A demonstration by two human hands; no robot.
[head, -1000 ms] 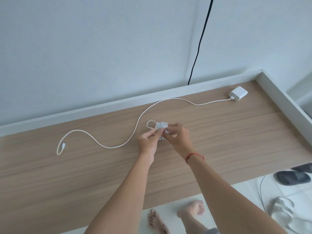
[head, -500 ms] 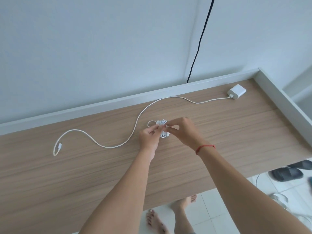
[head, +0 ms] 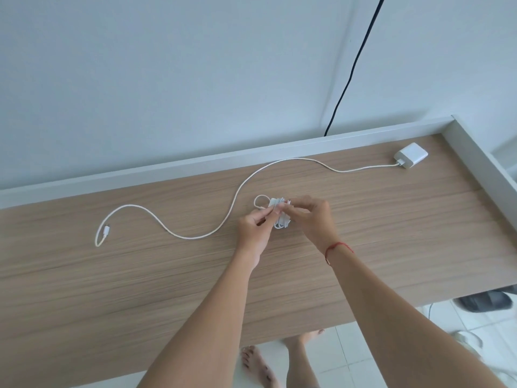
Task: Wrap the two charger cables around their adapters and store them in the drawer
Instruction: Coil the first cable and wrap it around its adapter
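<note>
The person's bare feet [head: 282, 359] stood on the white tiled floor [head: 347, 357] at the near edge of the light wood-grain bench [head: 140, 289]. A dark slipper [head: 485, 301] lay on the floor to the right.

Both forearms reached over the bench toward its middle. A thin red string bracelet [head: 337, 247] circled the right wrist.

The left hand [head: 256, 232] and the right hand [head: 314, 219] met over a small white adapter bundled in coils of its white cable [head: 279, 217]. The fingers [head: 270, 212] of the left hand were pinched narrow on the bundle's left side. The fingers of the right hand were closed on its upper right edge. A small loop of the cable stood out at the bundle's far left. Whether the bundle touched the bench could not be told.

Beyond the hands, a second long white charger cable [head: 237, 191] lay unwrapped in an S-curve on the bench. Its plug end [head: 106, 229] rested far to the left. Its other end joined a white square adapter [head: 411, 155] in the far right corner.

A white raised rim [head: 195, 163] bordered the bench's far edge. A thin black cord [head: 352, 71] hung down the white wall [head: 167, 65] behind it.
</note>
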